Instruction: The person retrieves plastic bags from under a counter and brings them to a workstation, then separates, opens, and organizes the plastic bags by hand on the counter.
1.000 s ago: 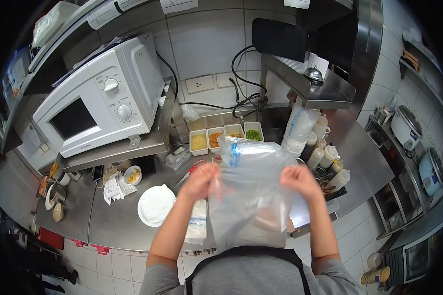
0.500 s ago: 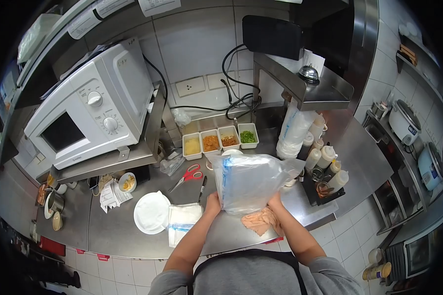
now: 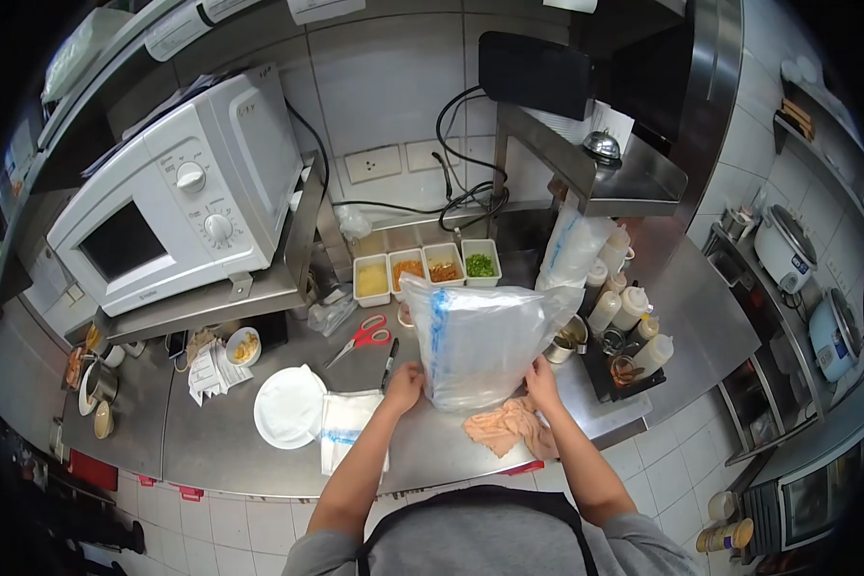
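A large clear plastic bag (image 3: 485, 350) with a blue printed strip stands upright over the counter in front of me, looking like a stack of layers. At its lower left edge is my left hand (image 3: 406, 386), fingers curled against the plastic. My right hand (image 3: 541, 382) pinches its lower right edge. Just below the right hand lies a crumpled orange cloth (image 3: 509, 426). Left of my left forearm are a folded white packet (image 3: 348, 422) with blue print and a white round plate (image 3: 289, 408). A black marker (image 3: 392, 357) and red-handled scissors (image 3: 362, 338) lie near the left hand.
Behind the bag, white tubs (image 3: 372, 281) hold chopped ingredients. Sauce bottles (image 3: 632, 307) stand in a black tray (image 3: 634, 386) at right, beside a metal pot (image 3: 570, 338). A microwave (image 3: 168, 192) sits on a raised shelf at left; a metal shelf (image 3: 634, 187) overhangs the back right.
The bag has been raised more upright, its top edge now higher. My left hand has shifted slightly outward and up. A metal pot behind the bag's right side has come into view.
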`<state>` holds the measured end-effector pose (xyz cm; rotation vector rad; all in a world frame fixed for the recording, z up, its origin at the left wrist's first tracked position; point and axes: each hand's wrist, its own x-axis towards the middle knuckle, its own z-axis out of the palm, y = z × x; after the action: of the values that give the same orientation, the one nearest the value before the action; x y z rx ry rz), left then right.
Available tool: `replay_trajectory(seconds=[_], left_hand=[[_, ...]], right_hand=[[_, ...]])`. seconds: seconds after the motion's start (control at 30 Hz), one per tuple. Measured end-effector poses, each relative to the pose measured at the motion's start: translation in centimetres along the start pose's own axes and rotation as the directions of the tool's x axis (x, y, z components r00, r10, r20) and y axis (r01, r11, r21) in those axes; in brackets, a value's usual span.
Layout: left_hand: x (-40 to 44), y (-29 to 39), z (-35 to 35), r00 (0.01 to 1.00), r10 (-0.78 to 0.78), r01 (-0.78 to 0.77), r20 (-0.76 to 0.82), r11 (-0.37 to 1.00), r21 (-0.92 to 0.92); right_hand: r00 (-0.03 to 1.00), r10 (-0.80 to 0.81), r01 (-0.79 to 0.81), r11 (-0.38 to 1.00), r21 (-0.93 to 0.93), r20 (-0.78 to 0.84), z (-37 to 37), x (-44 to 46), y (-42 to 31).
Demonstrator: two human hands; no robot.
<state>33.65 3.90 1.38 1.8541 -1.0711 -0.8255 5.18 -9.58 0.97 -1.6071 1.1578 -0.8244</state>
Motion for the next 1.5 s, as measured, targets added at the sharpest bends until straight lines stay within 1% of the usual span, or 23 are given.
replay_trajectory(seconds=[0.1,0.13,0.23,0.3,0.37,0.4,0.5,0.53,0.6,0.67,0.73,0.83,0.9,0.93,0.97,1.0,1.1,1.17,1.23,1.33,1.4,1.47,1.5], left_hand=[[-4.1,3.3,-1.0,0.948,0.301,-0.317,-0.100,0.891,-0.324],[-5.3,4.4,-0.7,0.919,0.373,-0.390,-0.126,0.822,-0.416],[-6.2,4.8,3.3,0.917,0.398,-0.375,-0.020,0.845,-0.381],[-5.1,1.9,4.2,0.935,0.353,-0.340,0.026,0.915,-0.217],[-5.9,3.3,2.9,0.936,0.337,-0.331,0.100,0.941,-0.069],[-6.5,3.7,2.5,0.915,0.392,-0.377,0.097,0.916,-0.139],[-9.7,3.0,1.9,0.871,0.490,-0.485,-0.026,0.867,0.114],[-10.9,2.8,1.8,0.865,0.500,-0.494,-0.036,0.863,0.111],[-12.5,2.5,2.1,0.847,0.529,-0.523,-0.049,0.847,0.096],[-12.5,1.2,2.5,0.845,0.528,-0.529,-0.085,0.848,0.011],[-12.3,0.3,2.3,0.864,0.491,-0.499,-0.106,0.864,-0.064],[-12.4,0.0,2.0,0.877,0.460,-0.480,-0.139,0.850,-0.218],[-12.9,0.0,2.1,0.877,0.465,-0.480,-0.118,0.849,-0.222],[-13.3,0.1,2.2,0.877,0.468,-0.480,-0.107,0.853,-0.206],[-13.7,0.3,2.5,0.876,0.473,-0.483,-0.095,0.855,-0.189],[-14.4,0.4,3.2,0.872,0.483,-0.489,-0.077,0.855,-0.171],[-16.4,1.7,6.8,0.833,0.553,-0.549,0.012,0.829,-0.107],[-17.8,4.3,10.3,0.771,0.631,-0.629,0.084,0.776,-0.051],[-19.3,8.8,14.0,0.719,0.677,-0.683,0.161,0.730,-0.020],[-18.7,13.2,20.2,0.633,0.703,-0.752,0.325,0.658,0.041],[-17.3,15.5,23.7,0.527,0.670,-0.811,0.523,0.580,0.073],[-14.8,17.1,26.7,0.376,0.597,-0.883,0.709,0.463,0.079],[-13.7,18.0,28.1,0.299,0.546,-0.916,0.782,0.393,0.076]], right_hand=[[0.933,-0.342,0.328,0.937,-0.123,-0.116,-0.7,-5.8,-6.8],[0.956,-0.284,0.279,0.957,-0.074,-0.078,0.8,-6.2,-6.7],[0.995,-0.101,0.099,0.992,0.077,0.014,3.4,-8.0,-5.2],[0.998,-0.025,0.012,0.979,0.204,0.059,2.6,-6.8,-5.9],[0.982,-0.183,0.187,0.976,0.110,-0.039,0.1,-6.4,-6.3],[0.962,-0.261,0.266,0.963,0.052,-0.077,-0.8,-6.9,-6.0],[0.987,-0.112,0.073,0.951,-0.301,-0.113,-0.3,-10.5,-2.8],[0.971,-0.229,0.173,0.869,-0.463,-0.065,1.7,-11.9,-1.3],[0.947,-0.317,0.271,0.727,-0.630,0.041,5.7,-16.1,-3.8],[0.880,-0.375,0.476,0.683,-0.555,0.293,10.3,-17.7,-2.7],[0.807,-0.427,0.591,0.598,-0.542,0.408,12.3,-20.9,-5.2],[0.787,-0.523,0.610,0.579,-0.540,0.328,8.4,-18.3,-3.4],[0.988,-0.138,0.153,0.859,-0.488,0.067,2.9,-15.2,-0.4],[0.989,-0.073,-0.018,0.801,-0.599,-0.127,-0.9,-14.3,0.0],[0.959,-0.156,-0.071,0.674,-0.735,-0.235,-5.0,-14.7,-1.9],[0.897,-0.291,-0.078,0.637,-0.767,-0.333,-7.5,-13.5,1.8],[0.928,-0.263,-0.035,0.642,-0.766,-0.263,-8.7,-12.2,5.9],[0.862,-0.316,-0.073,0.696,-0.714,-0.397,-7.4,-14.3,3.9],[0.836,-0.327,0.023,0.823,-0.568,-0.440,-8.0,-18.3,1.7],[0.812,-0.404,0.184,0.863,-0.471,-0.421,-14.0,-22.6,4.1],[0.753,-0.343,0.045,0.878,-0.476,-0.562,-18.8,-24.1,10.0],[0.692,-0.065,-0.208,0.936,-0.285,-0.719,-22.4,-24.9,18.1],[0.673,0.034,-0.253,0.949,-0.188,-0.738,-24.2,-25.2,20.2]])
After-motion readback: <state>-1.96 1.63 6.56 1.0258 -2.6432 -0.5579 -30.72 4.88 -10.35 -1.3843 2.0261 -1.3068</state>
